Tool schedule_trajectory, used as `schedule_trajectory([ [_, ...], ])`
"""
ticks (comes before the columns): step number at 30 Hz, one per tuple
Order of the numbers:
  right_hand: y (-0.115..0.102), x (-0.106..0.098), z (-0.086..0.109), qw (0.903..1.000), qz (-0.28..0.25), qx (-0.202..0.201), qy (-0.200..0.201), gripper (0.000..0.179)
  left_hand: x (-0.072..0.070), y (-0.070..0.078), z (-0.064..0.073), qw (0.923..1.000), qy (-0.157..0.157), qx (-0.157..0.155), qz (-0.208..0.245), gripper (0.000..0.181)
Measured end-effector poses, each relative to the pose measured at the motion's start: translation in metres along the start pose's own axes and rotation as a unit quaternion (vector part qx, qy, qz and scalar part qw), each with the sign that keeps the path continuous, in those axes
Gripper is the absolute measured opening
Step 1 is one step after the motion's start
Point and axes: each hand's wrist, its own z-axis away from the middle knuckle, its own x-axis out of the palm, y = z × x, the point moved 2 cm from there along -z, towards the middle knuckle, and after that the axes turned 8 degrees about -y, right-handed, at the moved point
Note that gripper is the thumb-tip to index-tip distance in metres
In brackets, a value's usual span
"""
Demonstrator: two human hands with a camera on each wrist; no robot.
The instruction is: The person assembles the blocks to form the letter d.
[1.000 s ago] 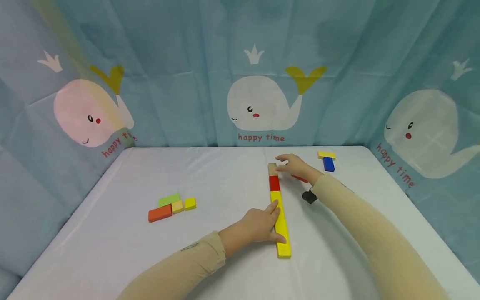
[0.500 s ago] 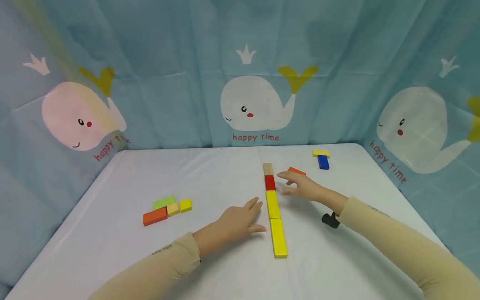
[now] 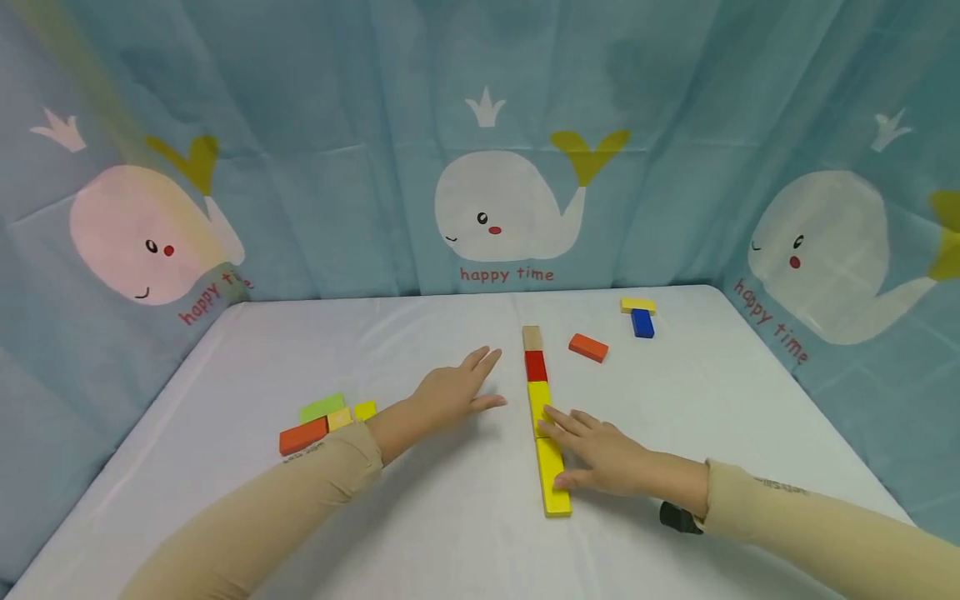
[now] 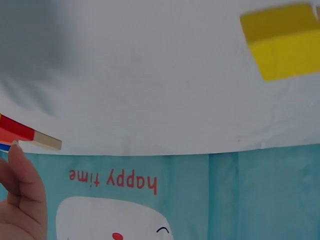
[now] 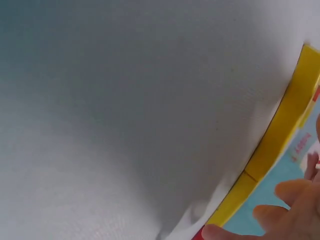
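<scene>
A straight row of blocks lies on the white table. From far to near it has a natural wood block point(image 3: 532, 337), a red block point(image 3: 536, 367), a far yellow block point(image 3: 537, 397) and a near yellow block point(image 3: 555, 487). My right hand point(image 3: 611, 458) is at the row's right side, its spread fingers on or just over the yellow blocks; whether they press is unclear. In the right wrist view, its fingers point(image 5: 290, 192) lie alongside the row. My left hand point(image 3: 450, 393) hovers left of the row with fingers extended, holding nothing.
Right of the row's far end lies an orange block point(image 3: 588, 347). Farther back right are a blue block point(image 3: 642, 323) and a yellow block point(image 3: 637, 306). On the left sit a green block point(image 3: 322, 407), a red-orange block point(image 3: 303, 436) and small yellow blocks point(image 3: 365, 410). A whale-print curtain point(image 3: 337, 208) stands behind.
My left hand left the yellow blocks and moved left and away from me. My right hand came from the row's far end back to the yellow blocks. The row looks unchanged.
</scene>
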Motion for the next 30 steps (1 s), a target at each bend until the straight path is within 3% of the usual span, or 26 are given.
schedule_trajectory([
  [8, -0.003, 0.000, -0.007, 0.9995, 0.016, 0.023, -0.013, 0.076, -0.008, 0.001, -0.030, 0.9998, 0.002, 0.015, -0.010, 0.073],
  [12, -0.001, 0.002, -0.008, 0.9993, 0.027, 0.025, -0.013, 0.075, -0.007, 0.009, -0.049, 0.9992, -0.004, 0.033, -0.022, 0.070],
  [18, -0.001, 0.007, -0.004, 0.9998, -0.010, 0.015, -0.013, 0.075, -0.004, 0.024, -0.082, 0.9976, -0.014, 0.055, -0.039, 0.068],
  [24, -0.007, 0.012, 0.004, 0.9987, -0.013, 0.018, -0.046, 0.077, 0.003, 0.034, -0.114, 0.9913, -0.022, 0.067, -0.111, 0.066],
  [30, -0.007, 0.012, 0.005, 0.9989, -0.009, 0.008, -0.044, 0.076, 0.005, 0.046, -0.140, 0.9788, -0.036, 0.091, -0.180, 0.063],
])
